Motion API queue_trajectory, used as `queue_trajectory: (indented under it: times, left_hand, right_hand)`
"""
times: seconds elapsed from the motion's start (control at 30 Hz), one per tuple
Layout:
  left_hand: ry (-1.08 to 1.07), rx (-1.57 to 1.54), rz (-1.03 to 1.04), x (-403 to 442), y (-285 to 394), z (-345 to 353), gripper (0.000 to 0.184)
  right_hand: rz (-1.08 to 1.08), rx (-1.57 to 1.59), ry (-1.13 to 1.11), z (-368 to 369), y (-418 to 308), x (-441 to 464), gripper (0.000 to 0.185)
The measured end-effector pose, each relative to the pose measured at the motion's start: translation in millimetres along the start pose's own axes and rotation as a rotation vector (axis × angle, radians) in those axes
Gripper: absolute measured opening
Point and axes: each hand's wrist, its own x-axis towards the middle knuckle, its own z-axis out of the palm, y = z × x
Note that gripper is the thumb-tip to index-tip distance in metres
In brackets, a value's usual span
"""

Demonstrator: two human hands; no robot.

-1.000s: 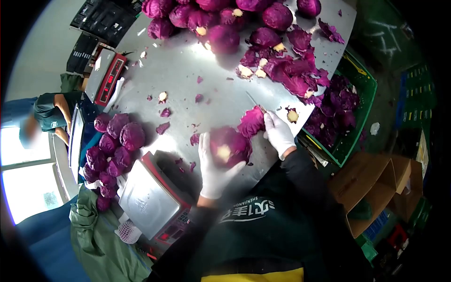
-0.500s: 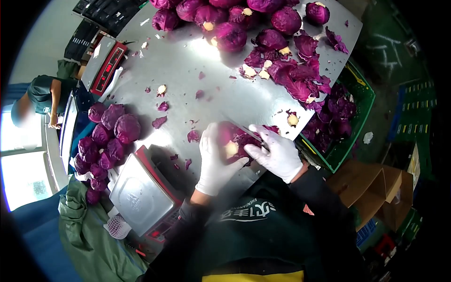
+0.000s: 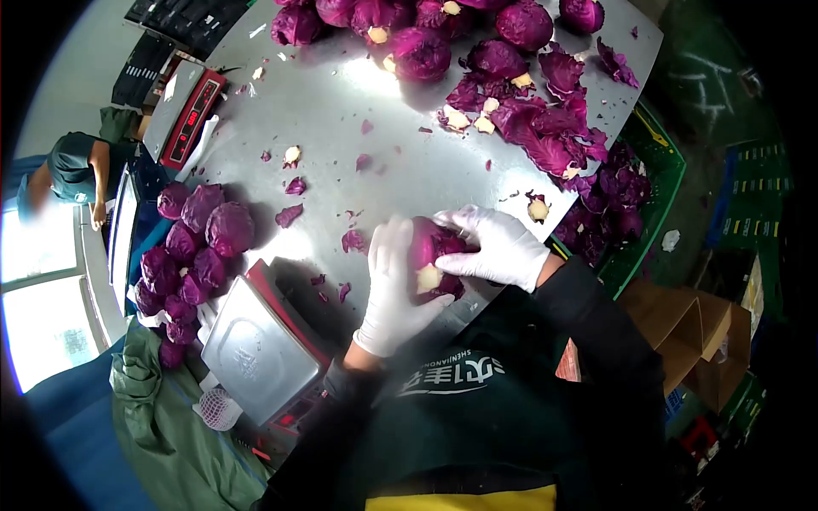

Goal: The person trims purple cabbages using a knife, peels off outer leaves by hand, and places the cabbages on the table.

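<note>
A red cabbage [image 3: 429, 247] with a pale cut stem end is held between my two white-gloved hands, close to the table's near edge. My left hand [image 3: 392, 285] wraps its left side, fingers along the far side and thumb below the stem end. On the other side my right hand [image 3: 498, 247] grips the cabbage's dark outer leaves, with the thumb near the stem end and fingers over the top. Whether a knife is in my right hand I cannot make out. Loose purple leaf scraps [image 3: 352, 241] lie left of the cabbage, and a stem piece [image 3: 538, 209] lies to the right.
Whole red cabbages [image 3: 422, 55] and peeled leaves [image 3: 545, 140] lie along the metal table's [image 3: 324, 119] far side. More cabbages [image 3: 230, 230] are piled left, beside a scale [image 3: 260, 349]. A green crate [image 3: 660, 196] holds leaves at right. Another person [image 3: 77, 170] is at far left.
A thin blade-like streak visible by my right hand earlier no longer shows. My right hand has shifted up and closer over the cabbage; my left hand still holds it.
</note>
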Motion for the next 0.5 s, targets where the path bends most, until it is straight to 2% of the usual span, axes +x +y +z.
queue_trajectory:
  times: [0.03,0.17,0.2,0.3,0.4,0.43,0.5]
  left_hand:
    - [-0.009,0.009,0.011,0.7,0.8,-0.6,0.110]
    - [-0.020,0.052,0.045,5.7,8.7,-1.4,0.111]
    - [-0.003,0.048,0.018,5.5,10.3,-0.3,0.110]
    - [0.014,0.081,-0.005,7.2,6.4,2.0,0.111]
    - [0.040,0.027,0.026,7.3,2.0,2.0,0.107]
    - [0.036,0.010,0.039,9.2,2.0,2.1,0.105]
    - [0.048,0.030,0.063,12.2,4.3,0.8,0.104]
  right_hand:
    - [0.050,0.103,-0.042,-3.4,1.3,2.2,0.060]
    - [-0.071,-0.322,0.031,-0.6,-8.5,-7.0,0.057]
    - [-0.101,-0.360,0.097,-1.0,-11.3,-7.3,0.049]
    - [-0.120,-0.313,0.228,7.3,-5.8,0.3,0.043]
    - [-0.027,-0.233,0.177,1.6,-6.4,7.5,0.046]
    - [0.093,-0.222,0.052,-5.9,-10.8,12.6,0.048]
    - [0.100,-0.152,0.096,-10.0,-8.8,14.2,0.054]
